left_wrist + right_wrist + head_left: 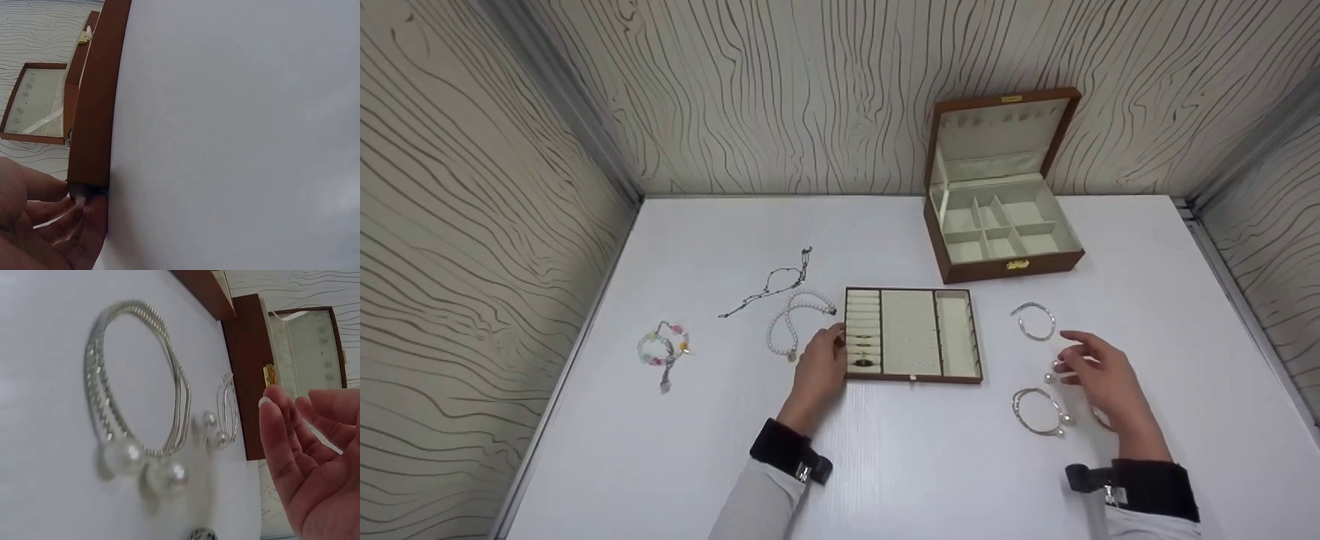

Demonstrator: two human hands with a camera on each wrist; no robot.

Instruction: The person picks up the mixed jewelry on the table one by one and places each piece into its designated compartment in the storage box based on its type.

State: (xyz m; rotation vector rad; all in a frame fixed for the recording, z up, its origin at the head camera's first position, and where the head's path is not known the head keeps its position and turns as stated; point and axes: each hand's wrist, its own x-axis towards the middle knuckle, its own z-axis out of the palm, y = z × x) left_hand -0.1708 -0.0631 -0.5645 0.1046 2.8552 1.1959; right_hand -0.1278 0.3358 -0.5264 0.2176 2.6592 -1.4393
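My left hand (821, 364) grips the left side of a shallow brown jewelry tray (911, 330), its thumb and fingers at the tray's end in the left wrist view. The tray has ring rolls (863, 315) with several rings, a pale middle panel and a narrow compartment. My right hand (1106, 379) hovers to the right, fingers loosely bent and nothing between them in the right wrist view. Close by its fingertips are two pearls (210, 419) and a thin silver bracelet (1037, 321). Nearer the front lies a double-strand beaded bracelet (180, 399) with two large pearls.
An open brown jewelry box (1005, 225) with divided compartments stands at the back right. Left of the tray lie a pearl necklace (780, 330), a dark chain (765, 296) and a colourful beaded bracelet (649, 345). Another bracelet (1101, 416) is partly hidden beneath my right wrist.
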